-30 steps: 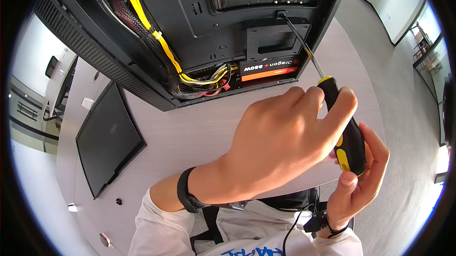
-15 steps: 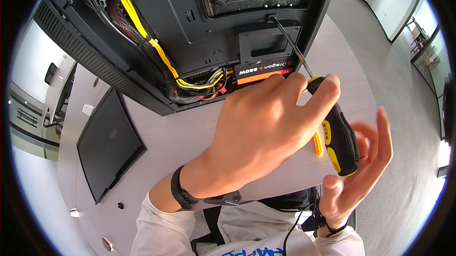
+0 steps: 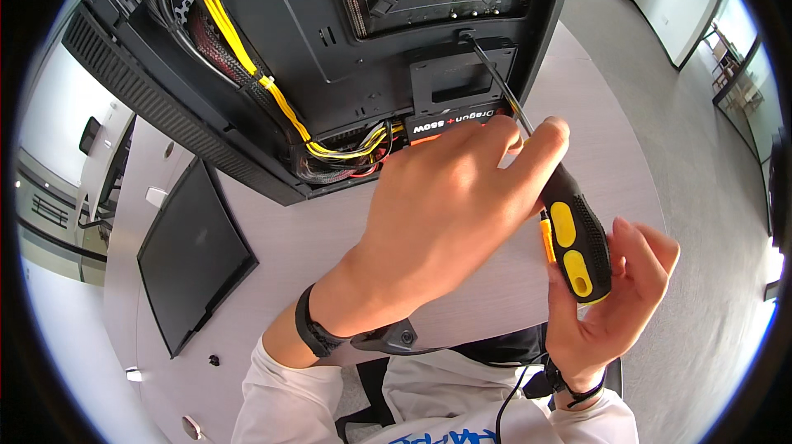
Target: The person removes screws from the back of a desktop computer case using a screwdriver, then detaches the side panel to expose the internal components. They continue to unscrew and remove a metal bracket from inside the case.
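A long-shafted screwdriver (image 3: pixel 575 234) with a black and yellow handle slants up to an open black computer case (image 3: pixel 305 56). Its tip meets the top tab of a black metal bracket (image 3: pixel 425 84) inside. My left hand (image 3: pixel 445 213) is closed around the front of the screwdriver, by the lower shaft and handle neck. At the handle's butt end, my right hand (image 3: pixel 615 300) has its thumb on one side and curled fingers on the other. A slim orange stick-like thing (image 3: pixel 547 238) lies beside the handle, partly covered.
Yellow cables (image 3: pixel 268 85) run down inside the case to the power supply (image 3: pixel 425 126), which my left hand partly hides. A flat black panel (image 3: pixel 198 254) lies on the pale table (image 3: pixel 280 238) at left, near a small black piece (image 3: pixel 214 360). The table's curved edge passes below my hands.
My right hand's spread fingers have come in around the handle's butt end. The handle has turned, showing more of its yellow pads. My left hand shifted slightly left with the screwdriver.
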The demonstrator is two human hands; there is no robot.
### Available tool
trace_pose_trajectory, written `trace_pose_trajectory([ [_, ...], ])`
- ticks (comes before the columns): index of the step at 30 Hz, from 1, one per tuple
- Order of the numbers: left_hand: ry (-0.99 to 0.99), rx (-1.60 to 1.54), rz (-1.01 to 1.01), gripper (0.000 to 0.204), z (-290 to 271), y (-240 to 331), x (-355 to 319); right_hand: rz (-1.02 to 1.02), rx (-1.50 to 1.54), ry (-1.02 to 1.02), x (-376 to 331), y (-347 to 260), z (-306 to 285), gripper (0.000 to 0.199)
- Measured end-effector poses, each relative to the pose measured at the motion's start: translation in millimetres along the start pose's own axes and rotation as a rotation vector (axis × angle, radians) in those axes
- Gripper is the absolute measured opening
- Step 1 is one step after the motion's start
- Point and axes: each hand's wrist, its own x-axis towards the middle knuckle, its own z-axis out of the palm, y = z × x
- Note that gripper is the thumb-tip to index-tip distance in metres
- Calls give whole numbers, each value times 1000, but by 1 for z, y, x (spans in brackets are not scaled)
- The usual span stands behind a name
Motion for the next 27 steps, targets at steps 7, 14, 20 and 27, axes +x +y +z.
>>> trace_pose_trajectory([
  [7,98,-19,-23,52,3,1,3,282,280,-58,-7,-2,5,106],
  [14,75,-32,-21,44,0,-1,2,-57,44,-15,-2,-9,3,57],
  [20,168,15,35,30,5,-4,3,43,91,-12,-4,-6,7,79],
  [27,87,-22,-99,47,1,3,-1,88,158,-49,-8,-10,2,86],
])
